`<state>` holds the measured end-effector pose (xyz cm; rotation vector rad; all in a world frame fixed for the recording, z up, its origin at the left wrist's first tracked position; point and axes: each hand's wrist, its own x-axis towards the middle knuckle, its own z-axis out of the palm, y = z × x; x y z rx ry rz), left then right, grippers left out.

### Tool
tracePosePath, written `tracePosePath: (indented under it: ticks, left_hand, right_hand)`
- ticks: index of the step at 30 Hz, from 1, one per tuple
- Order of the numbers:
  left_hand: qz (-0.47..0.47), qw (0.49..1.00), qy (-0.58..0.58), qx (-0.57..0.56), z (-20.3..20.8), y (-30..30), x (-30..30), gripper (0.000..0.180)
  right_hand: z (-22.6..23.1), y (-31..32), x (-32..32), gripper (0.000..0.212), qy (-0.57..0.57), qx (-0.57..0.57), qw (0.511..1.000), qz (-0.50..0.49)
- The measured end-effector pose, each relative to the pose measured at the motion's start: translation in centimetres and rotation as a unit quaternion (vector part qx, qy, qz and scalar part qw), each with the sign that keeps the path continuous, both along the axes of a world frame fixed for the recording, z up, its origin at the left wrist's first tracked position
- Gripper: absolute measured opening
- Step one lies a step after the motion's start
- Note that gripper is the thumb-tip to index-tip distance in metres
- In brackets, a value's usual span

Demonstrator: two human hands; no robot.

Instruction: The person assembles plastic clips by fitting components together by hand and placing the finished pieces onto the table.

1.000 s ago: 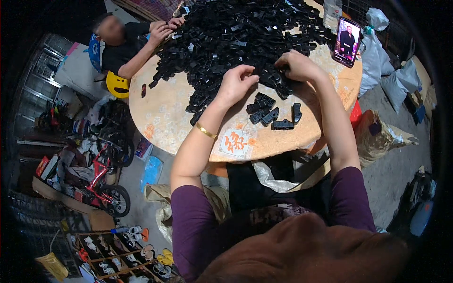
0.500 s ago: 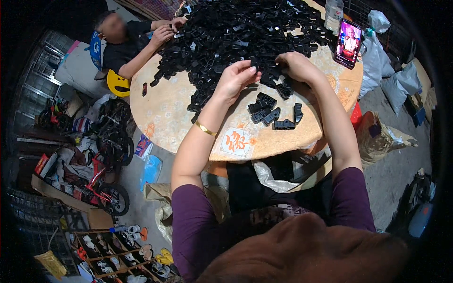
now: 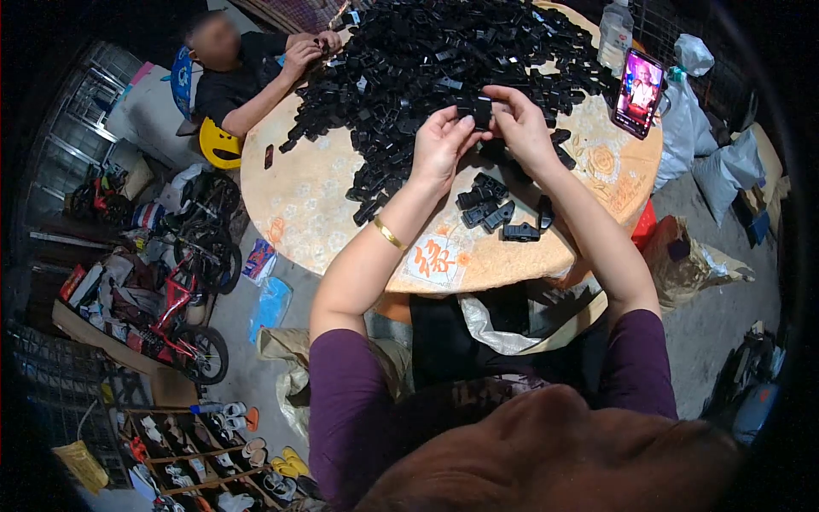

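Both of my hands meet over the near edge of a large heap of small black plastic parts on the round table. Between them is one black plastic part. My left hand pinches its left side with thumb and fingers, and a gold bangle circles that wrist. Curled fingers of my right hand close on its right side. Just nearer to me lies a small group of black plastic pieces, boxy in shape, apart from the heap.
A lit phone stands at the table's right, beside a clear plastic bottle. Across at the left, a co-worker's hands handle something small and dark. White sacks sit right of the table. Bicycles and a shoe rack stand at the left.
My right hand has come back left from the heap to join my left hand. A black part now shows between both hands. The view has shifted slightly.
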<state>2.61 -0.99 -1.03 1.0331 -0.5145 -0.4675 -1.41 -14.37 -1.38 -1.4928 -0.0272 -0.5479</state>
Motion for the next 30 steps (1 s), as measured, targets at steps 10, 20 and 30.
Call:
tracePosePath:
  ticks: [10, 20, 30]
  left_hand:
    - [0.017, 0.999, 0.002, 0.034, 0.2, 0.1, -0.3, 0.025]
    - [0.084, 0.983, -0.107, 0.127, 0.7, 1.2, 0.7, 0.026]
    - [0.104, 0.971, -0.153, 0.148, 0.8, 1.3, 0.5, 0.026]
  right_hand:
    - [0.1, -0.6, 0.0, 0.024, -0.045, -0.072, 0.996, -0.034]
    - [0.5, -0.6, -0.3, 0.023, 0.013, -0.018, 0.998, 0.065]
    - [0.5, 0.1, -0.6, 0.026, -0.15, -0.272, 0.945, -0.097]
